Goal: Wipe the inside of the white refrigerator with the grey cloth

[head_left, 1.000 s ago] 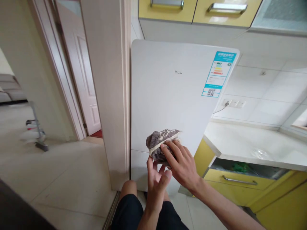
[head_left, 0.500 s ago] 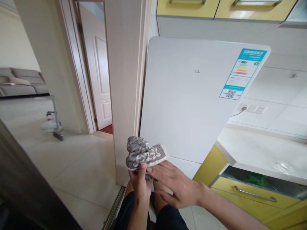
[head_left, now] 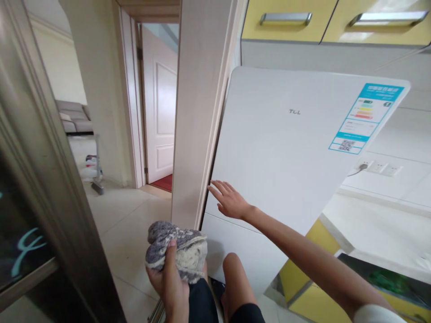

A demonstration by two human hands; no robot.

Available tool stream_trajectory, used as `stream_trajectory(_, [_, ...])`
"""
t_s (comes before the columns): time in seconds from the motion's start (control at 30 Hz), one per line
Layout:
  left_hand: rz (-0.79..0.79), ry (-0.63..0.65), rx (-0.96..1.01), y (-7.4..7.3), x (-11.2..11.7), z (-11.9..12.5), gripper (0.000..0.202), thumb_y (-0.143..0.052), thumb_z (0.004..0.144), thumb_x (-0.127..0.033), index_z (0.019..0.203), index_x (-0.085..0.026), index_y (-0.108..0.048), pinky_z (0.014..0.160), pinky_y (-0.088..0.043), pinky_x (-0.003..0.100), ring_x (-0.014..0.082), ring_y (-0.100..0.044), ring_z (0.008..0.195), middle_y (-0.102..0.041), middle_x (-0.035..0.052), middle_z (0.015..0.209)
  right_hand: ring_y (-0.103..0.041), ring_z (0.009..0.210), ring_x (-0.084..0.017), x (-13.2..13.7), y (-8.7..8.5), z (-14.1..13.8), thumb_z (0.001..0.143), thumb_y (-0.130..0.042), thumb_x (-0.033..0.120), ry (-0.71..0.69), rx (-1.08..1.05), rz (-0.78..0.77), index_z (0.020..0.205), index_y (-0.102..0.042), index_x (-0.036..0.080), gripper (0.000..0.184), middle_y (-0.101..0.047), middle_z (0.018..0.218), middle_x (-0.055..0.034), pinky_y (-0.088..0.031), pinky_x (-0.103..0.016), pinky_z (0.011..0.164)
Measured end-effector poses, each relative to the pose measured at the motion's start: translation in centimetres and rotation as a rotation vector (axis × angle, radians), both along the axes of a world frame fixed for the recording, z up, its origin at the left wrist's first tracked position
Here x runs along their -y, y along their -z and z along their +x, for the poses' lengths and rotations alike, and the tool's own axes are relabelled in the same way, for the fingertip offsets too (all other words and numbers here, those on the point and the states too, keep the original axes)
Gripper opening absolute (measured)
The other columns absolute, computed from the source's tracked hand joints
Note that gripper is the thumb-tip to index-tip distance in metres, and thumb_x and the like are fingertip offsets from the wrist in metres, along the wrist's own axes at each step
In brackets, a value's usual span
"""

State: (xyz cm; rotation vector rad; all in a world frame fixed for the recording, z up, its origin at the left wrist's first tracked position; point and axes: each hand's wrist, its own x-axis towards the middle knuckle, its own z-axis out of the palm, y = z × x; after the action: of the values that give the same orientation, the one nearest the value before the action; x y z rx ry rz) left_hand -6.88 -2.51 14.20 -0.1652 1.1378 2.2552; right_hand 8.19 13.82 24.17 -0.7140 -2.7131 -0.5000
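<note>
My left hand (head_left: 171,282) grips a folded grey-and-white patterned cloth (head_left: 178,251), thumb on top and fingers beneath it. The cloth is bunched, with a paler side showing on its right. My right hand (head_left: 230,199) is stretched out to the left edge of a white refrigerator (head_left: 269,148), a little above the seam between its upper and lower doors. Its fingers are extended and hold nothing; whether they touch the door or its edge I cannot tell. The refrigerator's upper door looks closed and bears a blue-and-white energy label (head_left: 367,116).
A door frame post (head_left: 198,112) stands close along the refrigerator's left side. Yellow cabinets (head_left: 286,22) hang above, and a white counter (head_left: 390,224) is at right. A dark metal-framed glass door (head_left: 67,202) is near on the left. A broom (head_left: 97,179) stands farther off.
My right hand has left the cloth and reached up to the refrigerator's left edge. My left hand has carried the cloth lower and to the left. The view has shifted left.
</note>
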Motion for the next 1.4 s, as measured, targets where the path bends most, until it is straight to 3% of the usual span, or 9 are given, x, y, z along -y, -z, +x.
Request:
stream_trajectory(0.13, [-0.029,0.026,-0.037,1.2,0.4,-0.6,0.057,-0.089,0.063,-0.037,0.112,-0.023,-0.065,0.081,-0.065,0.048,0.0269,-0.075,0.092,-0.074,0.0065,0.113,-0.041,0.148,-0.034,-6.2,2.0,-3.1,0.088,-0.058,0.013,0.141,0.37,0.186,0.138,-0.059,0.005,0.05,-0.048,0.155,-0.0229,-0.025,-0.057,0.128])
stream_trajectory(0.27, [-0.055,0.044,-0.069,2.4,0.5,-1.4,0.057,-0.09,0.061,-0.039,0.108,-0.023,-0.063,0.08,-0.066,0.049,0.0278,-0.076,0.091,-0.075,0.0061,0.108,-0.048,0.143,-0.027,-9.7,3.4,-5.5,0.092,-0.053,0.014,0.215,0.394,0.239,0.125,-0.069,0.009,0.038,-0.063,0.141,-0.0167,-0.024,-0.05,0.13])
stream_trajectory(0.47, [-0.069,0.042,-0.067,4.3,0.0,-2.7,0.061,-0.094,0.053,-0.04,0.104,-0.02,-0.066,0.078,-0.066,0.047,0.0256,-0.076,0.084,-0.076,0.0054,0.101,-0.046,0.146,-0.028,-13.1,5.3,-7.7,0.089,-0.055,0.019,0.329,0.375,0.264,0.12,-0.074,0.013,0.037,-0.068,0.137,-0.013,-0.014,-0.048,0.132])
stream_trajectory(0.63, [-0.066,0.026,-0.06,4.4,0.3,-2.8,0.062,-0.095,0.051,-0.04,0.103,-0.021,-0.066,0.075,-0.066,0.042,0.0233,-0.075,0.083,-0.075,0.0054,0.103,-0.047,0.144,-0.028,-13.8,6.3,-7.6,0.087,-0.055,0.019,0.331,0.372,0.264,0.117,-0.076,0.013,0.036,-0.069,0.133,-0.013,-0.011,-0.049,0.132])
stream_trajectory(0.87, [-0.084,0.031,-0.042,5.1,0.2,-3.2,0.064,-0.095,0.054,-0.04,0.108,-0.022,-0.066,0.075,-0.066,0.042,0.0236,-0.075,0.085,-0.075,0.0054,0.104,-0.053,0.137,-0.027,-12.7,5.7,-6.5,0.091,-0.046,0.012,0.212,0.355,0.289,0.111,-0.076,0.009,0.036,-0.071,0.125,-0.0172,-0.016,-0.045,0.133])
stream_trajectory(1.0, [-0.094,0.023,-0.077,5.5,0.0,-3.3,0.063,-0.093,0.056,-0.039,0.11,-0.021,-0.065,0.079,-0.066,0.045,0.0261,-0.075,0.09,-0.075,0.0071,0.106,-0.051,0.138,-0.032,-10.8,5.7,-5.7,0.09,-0.058,0.023,0.106,0.404,0.285,0.119,-0.071,0.003,0.038,-0.068,0.129,-0.0215,-0.014,-0.051,0.134])
stream_trajectory(1.13, [-0.103,0.021,-0.118,5.6,0.2,-3.2,0.061,-0.092,0.057,-0.04,0.108,-0.019,-0.064,0.079,-0.066,0.046,0.0276,-0.075,0.092,-0.075,0.0084,0.104,-0.049,0.139,-0.034,-7.5,5.8,-4.5,0.089,-0.066,0.037,0.012,0.426,0.316,0.123,-0.067,0.003,0.049,-0.066,0.131,-0.0223,-0.015,-0.054,0.134])
stream_trajectory(1.4, [-0.112,-0.031,-0.124,5.9,0.4,-3.6,0.063,-0.093,0.055,-0.04,0.108,-0.022,-0.065,0.088,-0.063,0.047,0.024,-0.074,0.092,-0.074,0.0059,0.106,-0.062,0.117,-0.024,1.0,5.2,-1.0,0.101,-0.047,0.042,-0.382,0.272,0.613,0.111,-0.07,0.01,0.041,-0.074,0.111,-0.0125,-0.037,-0.042,0.121])
